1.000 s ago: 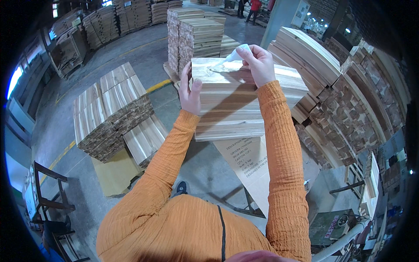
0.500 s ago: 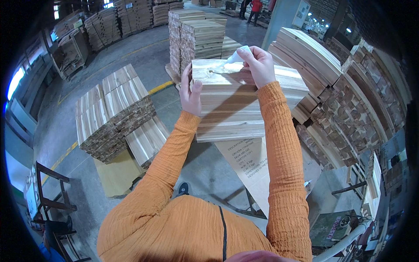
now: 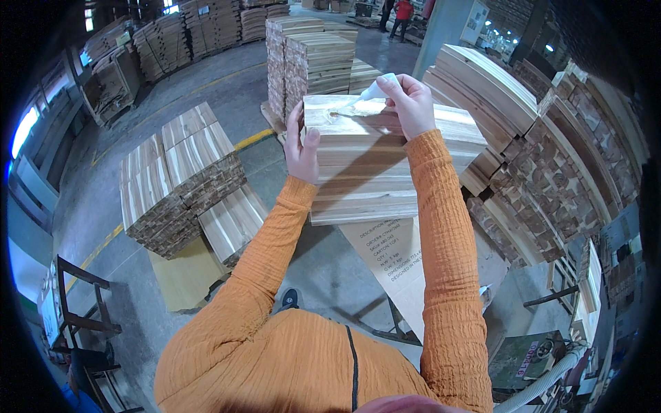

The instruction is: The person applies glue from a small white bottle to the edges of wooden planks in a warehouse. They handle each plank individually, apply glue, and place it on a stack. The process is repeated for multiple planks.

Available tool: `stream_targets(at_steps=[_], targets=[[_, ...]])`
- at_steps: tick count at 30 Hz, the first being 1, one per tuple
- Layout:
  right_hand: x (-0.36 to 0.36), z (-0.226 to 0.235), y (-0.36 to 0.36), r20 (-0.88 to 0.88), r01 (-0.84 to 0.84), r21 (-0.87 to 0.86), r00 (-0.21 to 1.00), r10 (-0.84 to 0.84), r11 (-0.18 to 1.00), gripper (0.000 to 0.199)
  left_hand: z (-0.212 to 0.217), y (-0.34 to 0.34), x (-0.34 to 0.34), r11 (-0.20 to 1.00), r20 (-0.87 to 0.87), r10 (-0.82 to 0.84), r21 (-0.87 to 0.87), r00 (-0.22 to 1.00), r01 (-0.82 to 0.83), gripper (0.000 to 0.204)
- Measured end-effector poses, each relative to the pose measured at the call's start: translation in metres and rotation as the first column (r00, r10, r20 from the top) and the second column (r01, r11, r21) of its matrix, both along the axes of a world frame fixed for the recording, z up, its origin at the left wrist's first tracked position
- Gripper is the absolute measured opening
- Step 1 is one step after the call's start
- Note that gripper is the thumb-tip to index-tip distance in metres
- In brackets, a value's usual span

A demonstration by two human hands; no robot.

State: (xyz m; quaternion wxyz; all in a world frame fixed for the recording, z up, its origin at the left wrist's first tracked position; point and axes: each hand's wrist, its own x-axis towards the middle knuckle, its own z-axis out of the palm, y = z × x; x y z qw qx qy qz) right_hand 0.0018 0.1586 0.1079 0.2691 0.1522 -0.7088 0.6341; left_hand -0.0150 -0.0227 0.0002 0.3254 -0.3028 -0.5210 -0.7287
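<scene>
My right hand [image 3: 413, 107] grips a small white squeeze bottle [image 3: 375, 89], tilted so its thin nozzle points down and left. The nozzle tip is close to a dark knot [image 3: 334, 114] in the top wooden board [image 3: 447, 118]; whether it touches the wood I cannot tell. That board lies on a stack of similar boards [image 3: 361, 182] in front of me. At the stack's left end my left hand [image 3: 301, 151] is closed around the top board's edge, the thumb on the near side and the fingers on the left end.
A printed brown cardboard sheet [image 3: 385, 251] lies under the stack. Lower board stacks [image 3: 179, 172] stand at the left, tall ones [image 3: 317, 62] behind, and large piles [image 3: 544, 165] at the right. A dark metal stand [image 3: 76, 296] is at the lower left. Someone in red [image 3: 403, 14] stands far off.
The bottle's nozzle has dipped slightly left, toward the knot. My left hand stays in place on the board.
</scene>
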Motion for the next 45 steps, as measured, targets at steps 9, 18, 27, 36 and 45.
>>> stream_targets(at_steps=[9,18,27,36,45], targets=[[0.0026,0.0006,0.0001,0.022,0.025,0.037,0.999,-0.026,0.999,0.029,0.0,0.0001,0.0009,1.0,-0.006,-0.012,0.011,1.0,0.012,0.072],[0.004,0.002,-0.0003,0.03,0.047,0.09,0.998,-0.049,0.995,0.029,0.0,0.0,0.0026,1.0,0.007,-0.025,0.007,1.0,0.025,0.071],[0.0058,0.0044,0.0002,0.053,0.028,0.13,0.998,-0.035,0.991,0.031,-0.0012,0.0025,0.0021,0.996,0.017,-0.076,0.04,0.997,0.075,0.073],[0.0043,0.0028,0.0006,0.094,-0.052,0.072,0.994,0.045,0.996,0.03,-0.0001,0.002,0.0025,0.998,0.02,-0.054,0.027,0.998,0.053,0.073],[0.0047,0.0033,-0.0006,0.092,-0.043,0.083,0.995,0.035,0.996,0.03,-0.0019,0.0008,-0.0001,1.0,0.021,-0.029,0.009,0.999,0.029,0.074]])
